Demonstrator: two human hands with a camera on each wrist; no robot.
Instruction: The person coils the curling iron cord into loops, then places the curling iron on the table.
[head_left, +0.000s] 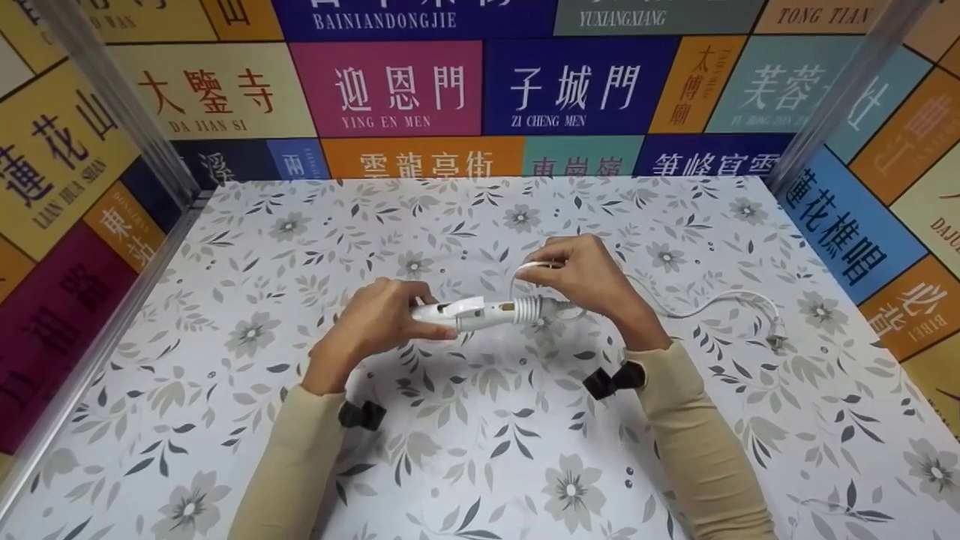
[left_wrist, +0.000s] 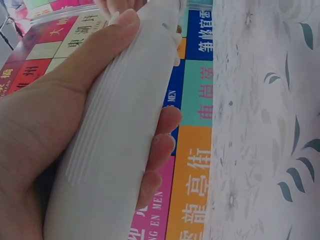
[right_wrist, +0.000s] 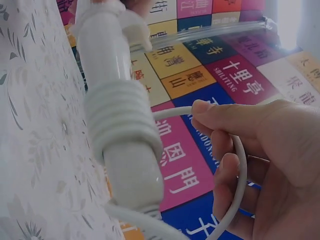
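A white hair styling iron [head_left: 480, 313] is held roughly level above the table, a raised lever on its middle. My left hand [head_left: 382, 315] grips its thick body [left_wrist: 112, 115], thumb along the ribbed side and fingers wrapped round the other. Near the far end, several turns of white cord [right_wrist: 122, 117] are wound round the shaft. My right hand [head_left: 581, 271] pinches the cord [right_wrist: 172, 112] between thumb and fingertips, just off those turns. A loose loop of it runs through this hand's curled fingers and back to the iron's tail end.
The cord's free length [head_left: 705, 304] curves to the right across the flower-patterned tabletop [head_left: 480, 450], ending in a plug [head_left: 777, 342]. Panels with coloured lettering [head_left: 386, 88] stand behind and at both sides. Dark wrist mounts [head_left: 615, 380] sit at the sleeves.
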